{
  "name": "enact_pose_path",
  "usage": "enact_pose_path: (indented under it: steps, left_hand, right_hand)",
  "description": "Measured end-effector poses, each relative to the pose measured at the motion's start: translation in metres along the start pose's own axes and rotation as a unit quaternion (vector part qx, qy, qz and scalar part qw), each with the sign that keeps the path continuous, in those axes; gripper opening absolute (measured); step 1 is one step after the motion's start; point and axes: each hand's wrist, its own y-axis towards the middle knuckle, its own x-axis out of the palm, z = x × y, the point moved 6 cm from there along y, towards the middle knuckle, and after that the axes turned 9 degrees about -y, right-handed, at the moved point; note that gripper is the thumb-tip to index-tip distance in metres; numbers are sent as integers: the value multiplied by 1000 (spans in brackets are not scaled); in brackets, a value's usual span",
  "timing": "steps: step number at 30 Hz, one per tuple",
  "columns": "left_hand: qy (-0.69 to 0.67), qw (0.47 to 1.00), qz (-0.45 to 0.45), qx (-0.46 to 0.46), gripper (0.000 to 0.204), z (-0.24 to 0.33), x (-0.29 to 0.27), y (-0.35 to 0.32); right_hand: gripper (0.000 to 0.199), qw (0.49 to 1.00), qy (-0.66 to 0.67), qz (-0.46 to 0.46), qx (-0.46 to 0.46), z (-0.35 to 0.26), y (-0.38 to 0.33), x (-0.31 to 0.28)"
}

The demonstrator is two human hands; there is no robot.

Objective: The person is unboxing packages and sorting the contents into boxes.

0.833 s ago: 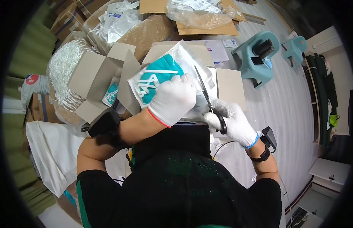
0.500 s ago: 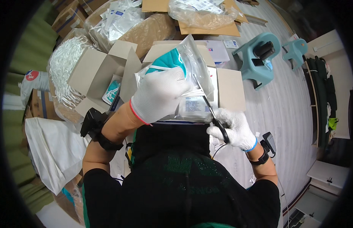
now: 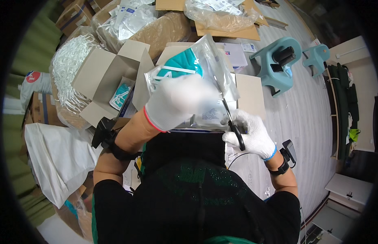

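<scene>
My right hand (image 3: 254, 132), in a white knit glove with a blue cuff, grips a pair of black-handled scissors (image 3: 236, 133) whose blades point up and away. My left hand (image 3: 182, 97), in a white glove with a red cuff, is smeared by motion, its fingers unreadable. It is in front of a clear plastic bag (image 3: 213, 51) holding a teal mask (image 3: 184, 62) with white straps. The hand covers the bag's lower part. Below lies an open carton (image 3: 250, 95) with flaps spread, holding clear printed packets (image 3: 209, 116).
Another open carton (image 3: 97, 67) at the left holds a packed teal mask (image 3: 121, 95). Beyond it is a heap of white cords (image 3: 73, 69). Plastic-lined cartons (image 3: 164, 32) stand at the back. Right are blue stools (image 3: 284, 71) and a pale box (image 3: 236, 57); a white sack (image 3: 62, 158) lies left.
My left hand has shifted right and slightly down, and is now blurred. The bag's right side has swung to the right. The scissors remain in my right hand, which has barely moved.
</scene>
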Motion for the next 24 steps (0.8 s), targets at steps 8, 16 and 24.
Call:
enact_pose_path:
  steps: [8, 16, 24]
  left_hand:
    - [11, 996, -56, 69, 28, 9, 5, -1]
    - [-346, 925, 3, -155, 11, -44, -24, 9]
    - [-389, 794, 364, -294, 17, -108, -188, -66]
  right_hand:
    - [39, 999, 24, 30, 15, -6, -2, 4]
    - [38, 991, 99, -21, -89, -1, 5, 6]
    - [59, 986, 160, -35, -25, -3, -4, -4]
